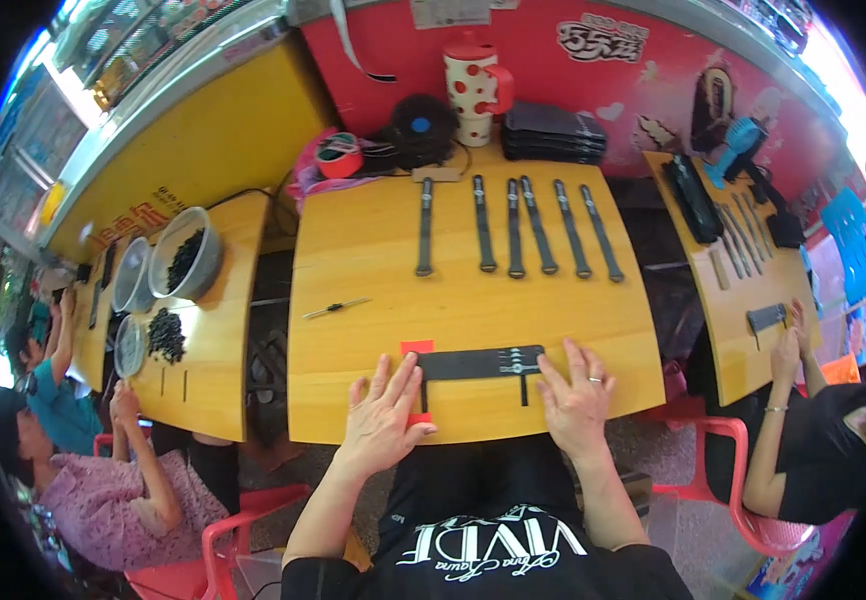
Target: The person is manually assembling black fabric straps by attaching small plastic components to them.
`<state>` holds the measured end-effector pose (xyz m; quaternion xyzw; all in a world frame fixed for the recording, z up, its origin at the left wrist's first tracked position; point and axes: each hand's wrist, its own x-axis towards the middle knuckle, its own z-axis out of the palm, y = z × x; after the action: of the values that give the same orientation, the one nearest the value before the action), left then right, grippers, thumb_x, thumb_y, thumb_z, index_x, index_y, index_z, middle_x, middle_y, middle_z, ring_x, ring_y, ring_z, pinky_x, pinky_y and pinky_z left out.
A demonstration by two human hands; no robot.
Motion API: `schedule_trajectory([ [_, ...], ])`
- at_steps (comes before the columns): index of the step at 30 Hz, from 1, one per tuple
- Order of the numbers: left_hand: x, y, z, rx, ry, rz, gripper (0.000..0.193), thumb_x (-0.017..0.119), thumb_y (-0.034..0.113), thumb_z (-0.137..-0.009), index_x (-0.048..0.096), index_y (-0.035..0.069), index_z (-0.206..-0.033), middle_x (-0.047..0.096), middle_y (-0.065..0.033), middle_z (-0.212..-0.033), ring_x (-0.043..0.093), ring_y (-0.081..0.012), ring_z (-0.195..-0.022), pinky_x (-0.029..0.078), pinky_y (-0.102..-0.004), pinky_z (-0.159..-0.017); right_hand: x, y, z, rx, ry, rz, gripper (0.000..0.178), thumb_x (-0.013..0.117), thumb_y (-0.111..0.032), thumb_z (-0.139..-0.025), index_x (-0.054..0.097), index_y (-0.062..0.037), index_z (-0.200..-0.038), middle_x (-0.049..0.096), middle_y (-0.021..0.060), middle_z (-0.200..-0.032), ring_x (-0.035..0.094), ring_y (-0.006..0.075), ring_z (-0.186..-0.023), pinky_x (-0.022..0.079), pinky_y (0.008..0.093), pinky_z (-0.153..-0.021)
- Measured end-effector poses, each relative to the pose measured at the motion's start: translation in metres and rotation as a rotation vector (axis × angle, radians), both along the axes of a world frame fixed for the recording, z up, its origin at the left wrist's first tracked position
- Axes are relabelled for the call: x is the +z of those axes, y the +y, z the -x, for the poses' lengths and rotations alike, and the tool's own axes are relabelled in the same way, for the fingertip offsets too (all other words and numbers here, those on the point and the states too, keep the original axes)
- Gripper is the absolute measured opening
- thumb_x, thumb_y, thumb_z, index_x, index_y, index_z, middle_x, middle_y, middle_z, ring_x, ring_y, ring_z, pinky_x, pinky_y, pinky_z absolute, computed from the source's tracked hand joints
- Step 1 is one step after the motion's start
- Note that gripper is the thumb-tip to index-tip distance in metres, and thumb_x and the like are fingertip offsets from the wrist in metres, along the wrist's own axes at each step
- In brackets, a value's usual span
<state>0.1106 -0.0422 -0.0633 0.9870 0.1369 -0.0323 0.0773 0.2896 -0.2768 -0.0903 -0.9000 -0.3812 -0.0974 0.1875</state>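
Observation:
A flat black strap (473, 363) with white printing near its right end lies crosswise at the table's near edge. My left hand (385, 413) is spread at its left end, fingertips touching it and the wood. Around that end, red strips (417, 347) show on the tabletop. My right hand (575, 395), with a ring on one finger, rests with its fingers apart at the strap's other end. Narrow black bands (524, 391) stick out below the strap near both ends. Farther left lies a small screwdriver-like tool (336, 308) with a dark handle.
Several dark straps (513, 228) lie lengthwise across the far half of the table (373, 240). Behind them stand a spotted tumbler (472, 95), a stack of black pouches (553, 133) and a red tape roll (340, 155). Co-workers sit at side tables; the left one holds plastic tubs (208, 275).

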Motion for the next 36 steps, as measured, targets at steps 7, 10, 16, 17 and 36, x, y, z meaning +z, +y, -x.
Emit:
schedule_trajectory([
  [7,0.003,0.040,-0.050,0.181,-0.548,0.113,0.038,0.066,0.039,-0.090,0.068,0.002,-0.094,0.065,-0.0131,-0.104,0.056,-0.0342,-0.102,0.039,-0.0462,-0.085,0.002,-0.001,0.000,-0.010,0.014,-0.056,0.037,0.074,-0.022,-0.081,0.072,-0.0157,-0.118,0.052,0.0117,-0.140,0.046,0.0317,-0.125,0.036,0.0471,-0.095],
  [10,0.013,0.050,-0.117,0.392,-0.385,-0.121,0.044,0.069,0.044,-0.087,0.070,0.000,-0.083,0.066,-0.0155,-0.090,0.058,-0.0327,-0.093,0.039,-0.0441,-0.081,0.001,0.001,0.001,-0.016,0.003,-0.061,0.037,0.073,-0.023,-0.082,0.071,-0.0155,-0.118,0.052,0.0123,-0.139,0.047,0.0320,-0.124,0.036,0.0469,-0.095],
  [16,-0.011,0.071,-0.174,0.523,-0.237,-0.279,0.040,0.073,0.042,-0.083,0.073,0.002,-0.086,0.068,-0.0184,-0.087,0.064,-0.0337,-0.090,0.043,-0.0448,-0.083,-0.002,0.003,0.001,-0.007,0.003,-0.075,0.038,0.074,-0.021,-0.080,0.071,-0.0151,-0.118,0.053,0.0132,-0.138,0.048,0.0328,-0.124,0.036,0.0467,-0.096],
  [17,-0.014,0.071,-0.175,0.518,-0.234,-0.276,0.040,0.073,0.042,-0.083,0.073,0.002,-0.086,0.068,-0.0184,-0.087,0.064,-0.0337,-0.090,0.043,-0.0448,-0.083,-0.001,0.003,0.001,-0.009,-0.004,-0.069,0.037,0.073,-0.022,-0.081,0.071,-0.0160,-0.118,0.053,0.0129,-0.138,0.047,0.0321,-0.124,0.036,0.0467,-0.094],
  [36,0.052,-0.035,-0.002,-0.011,-0.775,0.864,0.013,0.071,-0.004,-0.083,0.059,0.000,-0.087,0.058,-0.0087,-0.074,0.059,-0.0189,-0.064,0.044,-0.0294,-0.057,0.023,-0.003,0.059,0.491,1.878,-0.925,0.051,0.076,-0.004,-0.082,0.059,-0.0017,-0.130,0.063,0.0110,-0.117,0.064,0.0186,-0.092,0.052,0.0272,-0.077],
])
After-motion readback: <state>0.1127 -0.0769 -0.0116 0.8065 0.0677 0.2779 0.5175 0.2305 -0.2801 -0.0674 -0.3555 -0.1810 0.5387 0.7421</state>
